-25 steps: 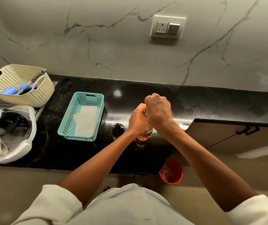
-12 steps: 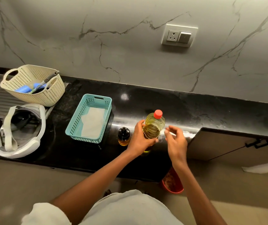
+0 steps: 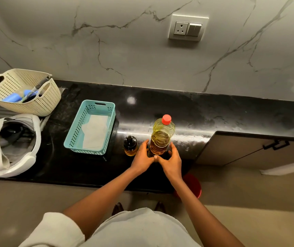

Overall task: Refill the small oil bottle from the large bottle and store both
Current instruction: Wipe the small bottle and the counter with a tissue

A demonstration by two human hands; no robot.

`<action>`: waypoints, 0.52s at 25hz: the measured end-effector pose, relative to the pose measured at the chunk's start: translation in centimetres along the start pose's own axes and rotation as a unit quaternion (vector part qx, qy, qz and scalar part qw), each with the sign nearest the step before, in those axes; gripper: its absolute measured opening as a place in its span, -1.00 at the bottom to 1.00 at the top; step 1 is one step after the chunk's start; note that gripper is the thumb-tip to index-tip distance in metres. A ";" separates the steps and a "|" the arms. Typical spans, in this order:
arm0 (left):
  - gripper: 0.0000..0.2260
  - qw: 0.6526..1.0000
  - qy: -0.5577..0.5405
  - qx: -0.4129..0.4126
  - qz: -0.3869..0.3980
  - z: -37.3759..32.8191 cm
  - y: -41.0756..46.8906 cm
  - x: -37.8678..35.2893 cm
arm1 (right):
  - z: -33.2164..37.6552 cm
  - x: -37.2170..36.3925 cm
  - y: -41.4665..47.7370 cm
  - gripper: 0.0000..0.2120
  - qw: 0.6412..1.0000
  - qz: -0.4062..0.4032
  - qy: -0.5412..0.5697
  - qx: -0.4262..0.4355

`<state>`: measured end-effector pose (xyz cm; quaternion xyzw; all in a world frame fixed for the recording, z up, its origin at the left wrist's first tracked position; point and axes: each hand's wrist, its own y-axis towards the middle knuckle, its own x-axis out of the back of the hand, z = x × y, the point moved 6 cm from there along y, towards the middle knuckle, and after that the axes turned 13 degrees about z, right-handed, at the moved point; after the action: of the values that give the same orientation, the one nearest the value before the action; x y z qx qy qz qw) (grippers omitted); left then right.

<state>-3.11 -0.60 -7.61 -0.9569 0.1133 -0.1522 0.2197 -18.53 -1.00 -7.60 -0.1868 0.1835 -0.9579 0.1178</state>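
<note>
The large oil bottle [image 3: 162,135], clear plastic with yellow oil and a red cap, stands upright on the black counter [image 3: 213,111]. My left hand [image 3: 142,158] grips its lower left side. My right hand [image 3: 172,161] grips its lower right side, and the two thumbs meet in front of the bottle. The small oil bottle [image 3: 130,146], with a black cap and amber oil, stands just left of my left hand. Its cap is on.
A teal basket [image 3: 75,138] with a white sheet in it sits left of the small bottle. Farther left are a cream basket [image 3: 41,102] and a white headset [image 3: 12,145]. A red bucket [image 3: 194,186] stands on the floor. A cabinet door [image 3: 240,148] is at the right.
My right hand left the red cap and came down to the bottle's lower right side. My left hand slid lower on the bottle. The camera view shifted.
</note>
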 end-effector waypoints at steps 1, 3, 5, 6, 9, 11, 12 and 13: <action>-0.22 1.000 0.001 -0.004 0.002 0.2 -0.1 -0.1 | 0.4 0.1 0.3 -0.06 1.000 -0.003 -0.005 0.016; -0.33 1.000 0.010 0.004 -0.004 2.0 -1.2 -0.6 | 0.7 0.3 0.8 -0.10 0.999 -0.009 -0.013 0.041; -0.51 0.998 0.008 0.048 -0.042 5.4 -3.4 -1.0 | 0.5 0.1 1.0 -0.08 0.999 -0.006 -0.013 0.044; -0.58 0.994 -0.006 0.074 -0.080 7.2 -4.7 -0.7 | 0.4 -0.1 1.0 -0.06 0.999 -0.004 -0.012 0.041; -0.47 0.969 -0.059 0.112 -0.214 9.7 -7.1 2.0 | 0.1 -0.5 1.3 -0.06 0.999 -0.008 -0.003 0.042; -0.25 0.961 -0.071 0.096 -0.248 8.7 -6.6 4.4 | 0.7 -0.5 1.6 -0.10 0.998 -0.021 -0.004 0.051; -0.15 0.964 -0.066 0.086 -0.243 7.8 -6.0 5.3 | 1.1 -0.5 1.8 -0.11 0.998 -0.030 -0.010 0.052; -0.09 0.968 -0.050 0.076 -0.235 6.8 -5.3 6.2 | 1.5 -0.6 2.0 -0.12 0.998 -0.040 -0.019 0.051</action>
<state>5.77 4.93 -9.51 -0.9436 -0.1376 -0.1596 0.2555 -17.11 -3.08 -7.28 -0.2059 0.1249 -0.9662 0.0917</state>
